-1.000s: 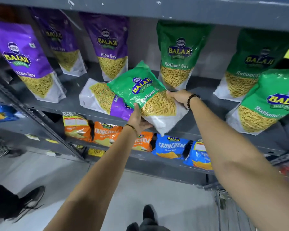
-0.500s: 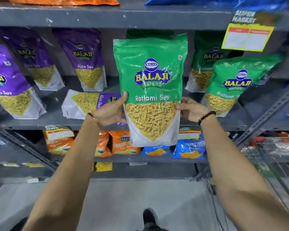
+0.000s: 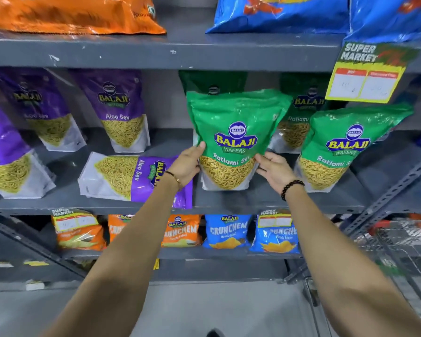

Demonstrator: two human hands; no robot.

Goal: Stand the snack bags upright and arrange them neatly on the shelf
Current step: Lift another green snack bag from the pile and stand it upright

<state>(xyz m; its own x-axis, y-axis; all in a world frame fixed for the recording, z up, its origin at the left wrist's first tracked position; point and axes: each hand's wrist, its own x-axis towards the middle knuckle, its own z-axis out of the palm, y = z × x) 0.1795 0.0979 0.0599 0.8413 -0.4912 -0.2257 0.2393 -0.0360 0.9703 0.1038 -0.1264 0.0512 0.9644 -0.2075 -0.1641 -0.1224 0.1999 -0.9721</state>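
A green Ratlami Sev bag (image 3: pixel 236 132) stands upright on the grey middle shelf (image 3: pixel 265 203). My left hand (image 3: pixel 188 164) grips its left edge and my right hand (image 3: pixel 274 170) holds its lower right side. A purple Aloo Sev bag (image 3: pixel 122 176) lies flat on the same shelf, just left of my left hand. More purple bags (image 3: pixel 119 110) stand upright to the left. Other green bags (image 3: pixel 345 147) stand to the right and behind.
Orange and blue Crunchem bags (image 3: pixel 226 231) stand on the shelf below. Orange and blue bags (image 3: pixel 277 13) lie on the shelf above. A yellow price tag (image 3: pixel 365 81) hangs at the upper right. A wire cart (image 3: pixel 399 244) is at the lower right.
The green bag went from tilted over the flat purple bag, to held up in front of me, to standing on the shelf further back. Both hands stayed on it.
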